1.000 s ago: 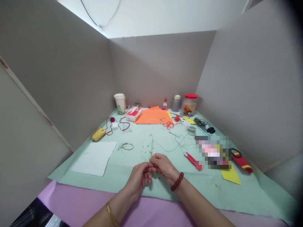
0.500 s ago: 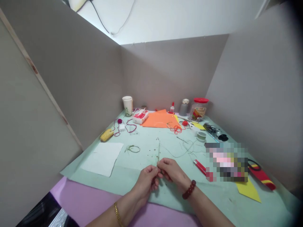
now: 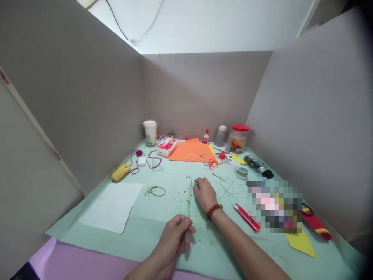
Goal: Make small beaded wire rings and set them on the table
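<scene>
My left hand [image 3: 176, 237] is closed, thumb and forefinger pinching the near end of a thin green cord [image 3: 189, 204] low over the mat. The cord runs straight away from me, with small dark specks around it. Farther forward, my right hand [image 3: 205, 193] is beside the cord's far part, its fingers bent down toward the mat and drawn together. What those fingertips hold, if anything, is too small to make out. A coiled green cord [image 3: 155, 191] lies to the left, and loose thin green threads [image 3: 230, 187] spread to the right.
A white sheet [image 3: 112, 208] is at left, near a yellow corn-shaped object [image 3: 120, 172]. Orange sheets [image 3: 189, 151], a tissue pack [image 3: 166, 147], a cup [image 3: 150, 133] and a red-lidded jar [image 3: 238, 139] stand behind. A red lighter-like stick [image 3: 247, 217] and a thread spool [image 3: 242, 173] lie right.
My right hand has left my left hand and moved forward along the cord. The left hand keeps its pinch. The view has shifted slightly.
</scene>
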Tool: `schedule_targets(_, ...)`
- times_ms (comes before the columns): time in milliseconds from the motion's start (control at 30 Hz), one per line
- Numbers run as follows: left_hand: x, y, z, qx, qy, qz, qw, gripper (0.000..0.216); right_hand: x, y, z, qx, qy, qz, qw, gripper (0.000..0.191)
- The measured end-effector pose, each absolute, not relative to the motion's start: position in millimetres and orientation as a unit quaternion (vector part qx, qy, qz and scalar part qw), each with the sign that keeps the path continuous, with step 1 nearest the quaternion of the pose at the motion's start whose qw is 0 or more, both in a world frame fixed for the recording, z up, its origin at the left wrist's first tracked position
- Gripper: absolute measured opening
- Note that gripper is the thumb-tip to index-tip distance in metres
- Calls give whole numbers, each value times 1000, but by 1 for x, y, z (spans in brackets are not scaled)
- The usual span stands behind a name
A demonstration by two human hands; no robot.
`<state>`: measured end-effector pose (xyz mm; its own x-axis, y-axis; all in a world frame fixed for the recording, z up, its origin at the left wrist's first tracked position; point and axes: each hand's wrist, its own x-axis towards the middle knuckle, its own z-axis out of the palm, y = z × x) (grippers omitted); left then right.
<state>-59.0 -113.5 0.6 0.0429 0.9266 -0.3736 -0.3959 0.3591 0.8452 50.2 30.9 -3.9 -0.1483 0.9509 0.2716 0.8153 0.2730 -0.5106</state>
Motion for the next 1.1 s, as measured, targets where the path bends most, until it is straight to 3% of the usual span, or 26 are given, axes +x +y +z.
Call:
schedule_targets(667,-60,-114,2,260,463,504,681,32,57,14,8,-592,-725,223,271,16)
schedule_targets(1100,-59,-112,0,236,466,517,679,25,69,2,12,-592,-712,194,323,12)
